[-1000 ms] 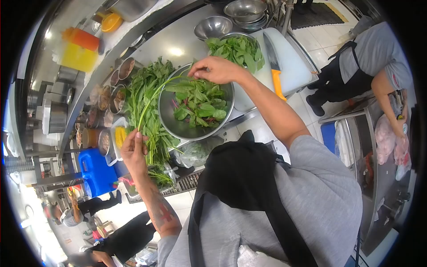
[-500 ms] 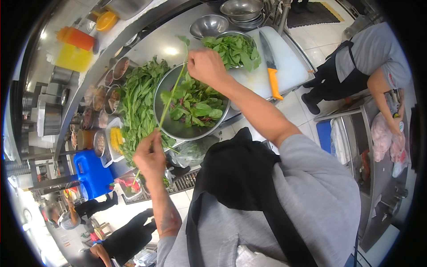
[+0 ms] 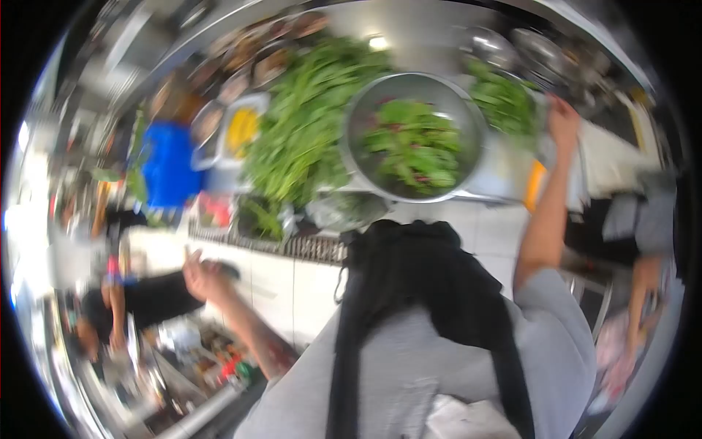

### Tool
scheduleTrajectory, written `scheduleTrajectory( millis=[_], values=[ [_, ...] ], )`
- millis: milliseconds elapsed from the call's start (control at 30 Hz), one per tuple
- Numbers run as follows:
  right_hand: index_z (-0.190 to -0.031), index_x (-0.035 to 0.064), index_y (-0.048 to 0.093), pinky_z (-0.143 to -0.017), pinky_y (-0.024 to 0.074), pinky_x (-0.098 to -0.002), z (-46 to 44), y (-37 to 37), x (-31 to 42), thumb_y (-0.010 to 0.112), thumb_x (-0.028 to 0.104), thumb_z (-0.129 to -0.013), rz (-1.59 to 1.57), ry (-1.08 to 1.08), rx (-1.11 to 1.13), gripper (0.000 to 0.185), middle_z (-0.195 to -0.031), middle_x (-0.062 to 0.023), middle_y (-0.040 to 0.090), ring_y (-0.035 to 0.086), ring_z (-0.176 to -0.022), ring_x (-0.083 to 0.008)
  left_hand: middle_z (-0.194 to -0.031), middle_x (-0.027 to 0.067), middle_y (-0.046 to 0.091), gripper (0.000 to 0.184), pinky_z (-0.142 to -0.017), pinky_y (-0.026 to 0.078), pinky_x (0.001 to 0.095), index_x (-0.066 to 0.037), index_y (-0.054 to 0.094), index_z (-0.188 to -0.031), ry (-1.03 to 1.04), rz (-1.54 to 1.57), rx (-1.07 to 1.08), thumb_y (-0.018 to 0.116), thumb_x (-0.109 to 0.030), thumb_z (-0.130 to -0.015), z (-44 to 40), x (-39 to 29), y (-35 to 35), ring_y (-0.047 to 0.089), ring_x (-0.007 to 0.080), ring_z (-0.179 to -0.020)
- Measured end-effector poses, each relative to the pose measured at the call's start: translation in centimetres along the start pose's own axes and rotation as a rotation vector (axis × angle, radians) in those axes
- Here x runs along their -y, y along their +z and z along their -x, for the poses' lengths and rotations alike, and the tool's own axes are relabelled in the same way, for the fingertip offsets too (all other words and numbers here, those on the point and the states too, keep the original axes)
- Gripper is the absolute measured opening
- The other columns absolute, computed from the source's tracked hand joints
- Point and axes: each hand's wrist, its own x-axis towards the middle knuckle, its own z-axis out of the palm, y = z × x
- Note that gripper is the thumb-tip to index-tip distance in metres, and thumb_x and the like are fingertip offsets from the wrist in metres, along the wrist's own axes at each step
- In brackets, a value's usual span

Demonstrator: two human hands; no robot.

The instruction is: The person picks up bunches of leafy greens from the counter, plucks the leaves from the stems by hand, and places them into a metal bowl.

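Both hands have swung wide apart since half a second ago, when they held a long stem across the bowl (image 3: pixel 417 86); the view has turned too, and no stem spans them now. The left hand (image 3: pixel 207 276) is out beyond the near edge of the worktop (image 3: pixel 428 40), over the floor (image 3: pixel 267 289), fingers loosely parted, nothing plain in them. The right hand (image 3: pixel 563 123) is by the worktop's right end, near the small pile (image 3: pixel 504 102), its fingers drawn in; I can't tell whether they pinch anything.

The work looks partway along to me. Loose leaves (image 3: pixel 413 143) already lie in the bowl, at the worktop's near edge, with bare metal around them. Much seems left: the heap (image 3: pixel 314 110), long stalks on, stretches left of the bowl down to that same edge.

The leaves are bright green, broad and loosely tumbled, with dark red showing among them; the heap is plain green, its detail smeared by motion. Farther out, an orange handle (image 3: pixel 535 183) shows toward the near edge, beside the right forearm.
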Motion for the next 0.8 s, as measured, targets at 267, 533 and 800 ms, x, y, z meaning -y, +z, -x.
scheduleTrajectory(
  millis=[267, 533, 800],
  values=[
    [-0.125, 0.0017, 0.070, -0.100, 0.0464, -0.0297, 3.1, -1.7, 4.0, 0.068, 0.034, -0.097, -0.128, 0.069, 0.076, 0.043, -0.121, -0.0133, 0.072, 0.066, -0.113, -0.0196, -0.108, 0.0128, 0.063, 0.031, -0.059, 0.043, 0.0294, -0.008, 0.051, -0.130, -0.730, 0.434, -0.238, 0.056, -0.007, -0.099, -1.3, 18.3, -4.1, 0.051, 0.0166, -0.067],
    [-0.125, 0.0065, 0.071, -0.097, 0.0469, -0.0290, 6.3, 0.5, 15.9, 0.068, 0.035, -0.098, -0.067, -0.164, 0.159, 0.040, -0.118, -0.0075, 0.073, 0.065, -0.109, -0.0155, -0.112, 0.0162, 0.070, 0.042, -0.080, 0.052, 0.0325, 0.000, 0.055, -0.138, 0.094, -0.241, 0.044, 0.060, -0.012, -0.098, -16.9, 26.2, 1.0, 0.065, 0.0201, -0.096],
    [-0.126, 0.0043, 0.069, -0.093, 0.0490, -0.0276, 13.9, 1.1, 19.7, 0.067, 0.024, -0.099, -0.096, -0.159, 0.333, 0.033, -0.117, -0.0075, 0.072, 0.064, -0.107, -0.0127, -0.092, 0.0182, 0.075, 0.023, -0.077, 0.055, 0.0353, -0.004, 0.076, -0.108, 0.382, -0.374, 0.582, 0.071, -0.019, -0.092, -5.4, 10.3, 20.1, 0.073, 0.0256, -0.083]
  ],
)
